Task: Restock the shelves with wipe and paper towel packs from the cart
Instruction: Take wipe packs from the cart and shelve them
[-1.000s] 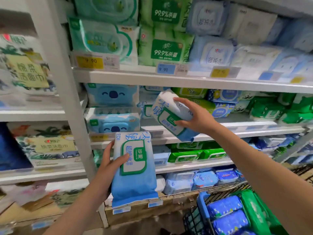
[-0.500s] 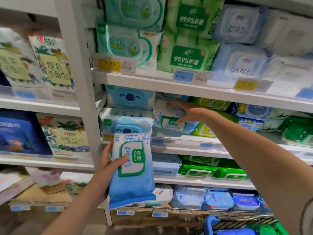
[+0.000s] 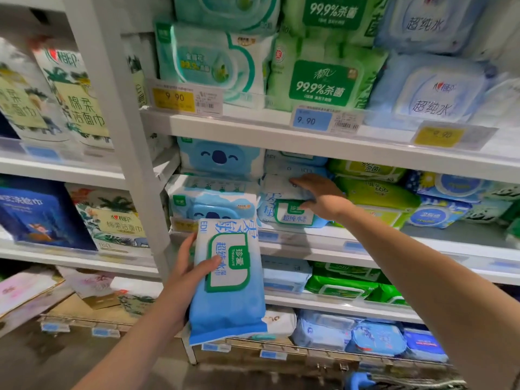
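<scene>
Head view: left hand [image 3: 187, 277] grips a blue wipe pack [image 3: 228, 285] upright, off the shelf [image 3: 450, 236], thumb across its label, fingers behind. Right hand [image 3: 320, 198], up and right of the left and well apart from it, holds a second wipe pack [image 3: 281, 212] lying on that shelf, fingers over its top, thumb on its front. Koala packs [image 3: 213, 204] sit just left of the right hand, green packs [image 3: 374, 198] just right.
</scene>
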